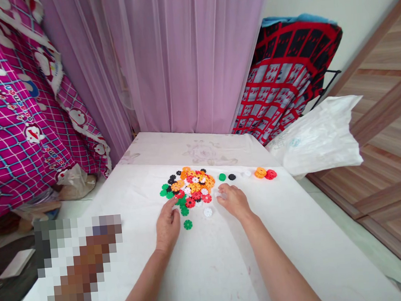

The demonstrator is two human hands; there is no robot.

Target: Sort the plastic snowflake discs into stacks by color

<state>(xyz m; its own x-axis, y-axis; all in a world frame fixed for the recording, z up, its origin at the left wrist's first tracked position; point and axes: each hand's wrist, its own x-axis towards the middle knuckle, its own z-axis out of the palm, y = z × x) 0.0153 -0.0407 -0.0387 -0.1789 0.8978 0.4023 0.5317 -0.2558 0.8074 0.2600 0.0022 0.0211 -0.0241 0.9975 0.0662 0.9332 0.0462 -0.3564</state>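
Observation:
A heap of flower-shaped plastic discs (pixel 195 187) in orange, red, white, black and green lies on the white-covered table. My left hand (pixel 167 224) is at the heap's near left side, index finger stretched to a red disc (pixel 179 194), thumb apart. At the heap's right, my right hand (pixel 235 202) has its fingers bent around a whitish disc (pixel 216 194), partly blurred. Between the hands lie a loose white disc (pixel 208 212) and a green disc (pixel 188 224). Beyond my right hand, small groups run in a row: green (pixel 222 177), black (pixel 232 177), white (pixel 246 173), orange (pixel 260 173) and red (pixel 271 174).
A white plastic bag (pixel 320 135) stands at the table's right edge. Purple curtains (pixel 192 57) hang behind the table (pixel 278 237). Patterned pink cloth (pixel 17 101) hangs at left, and red-black fabric (pixel 285 77) stands at the back right. A pixelated patch covers the left front.

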